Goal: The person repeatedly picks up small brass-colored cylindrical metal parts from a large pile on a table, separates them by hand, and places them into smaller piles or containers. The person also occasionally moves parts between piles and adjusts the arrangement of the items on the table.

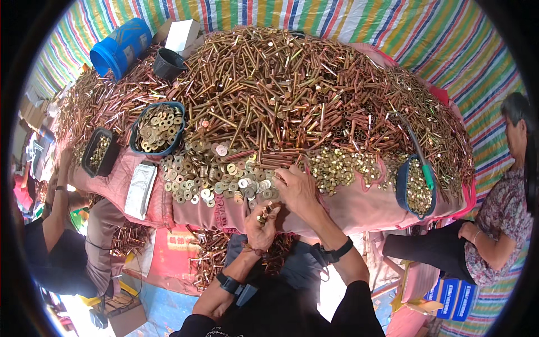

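Observation:
My left hand [261,223] is closed at the table's near edge, with small brass-coloured metal pieces showing between its fingers; their exact kind is too small to tell. Just above and to the right, my right hand [296,192] has its fingers curled down where the loose washers [193,174] meet the copper-coloured metal tubes [281,159]. What its fingertips grip, if anything, is hidden. To the right of that hand lies a spread of small gold nuts [342,168]. A large heap of copper-coloured bolts and tubes [269,90] rises behind.
A blue basket of washers [159,128], a dark tray of nuts [100,151] and a silver packet [140,190] are at left. At right stands a blue basket of nuts [416,188] with a green-handled tool [428,175]. People sit at both sides. A blue bucket [120,48] lies behind.

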Demonstrator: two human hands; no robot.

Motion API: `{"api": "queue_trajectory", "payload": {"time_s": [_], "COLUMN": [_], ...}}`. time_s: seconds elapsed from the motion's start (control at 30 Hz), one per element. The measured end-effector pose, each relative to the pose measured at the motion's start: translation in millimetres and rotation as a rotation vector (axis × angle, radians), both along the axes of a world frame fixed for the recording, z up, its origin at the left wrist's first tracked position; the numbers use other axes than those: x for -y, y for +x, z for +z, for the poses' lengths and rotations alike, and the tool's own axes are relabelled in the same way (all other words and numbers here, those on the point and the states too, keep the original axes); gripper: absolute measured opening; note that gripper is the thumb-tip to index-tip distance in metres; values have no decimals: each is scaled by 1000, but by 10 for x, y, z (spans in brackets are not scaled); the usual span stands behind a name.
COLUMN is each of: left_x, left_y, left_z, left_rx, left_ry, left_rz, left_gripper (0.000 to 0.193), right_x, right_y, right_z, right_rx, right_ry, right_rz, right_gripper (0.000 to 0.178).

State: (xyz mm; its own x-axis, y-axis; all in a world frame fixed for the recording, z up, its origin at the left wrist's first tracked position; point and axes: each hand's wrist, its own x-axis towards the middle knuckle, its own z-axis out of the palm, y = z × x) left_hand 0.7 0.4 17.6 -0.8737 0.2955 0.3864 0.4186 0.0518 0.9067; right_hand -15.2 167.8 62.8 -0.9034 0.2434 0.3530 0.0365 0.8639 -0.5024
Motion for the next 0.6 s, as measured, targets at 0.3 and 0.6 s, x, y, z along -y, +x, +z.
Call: {"api": "queue_trajectory", "payload": {"time_s": [0.3,0.6], "left_x": [-19,-9], "left_y": [8,21], "left_z": [-118,-170], "left_rx": [108,227], "left_ry": [103,162], "left_rz": [-38,-69], "left_gripper": [21,18], "right_x": [-96,-126], "right_y": [139,348], "right_z": [42,-68], "right_rx": [107,80], "right_ry": [85,-153], "right_rz": [149,25], "right_gripper": [21,29]}}
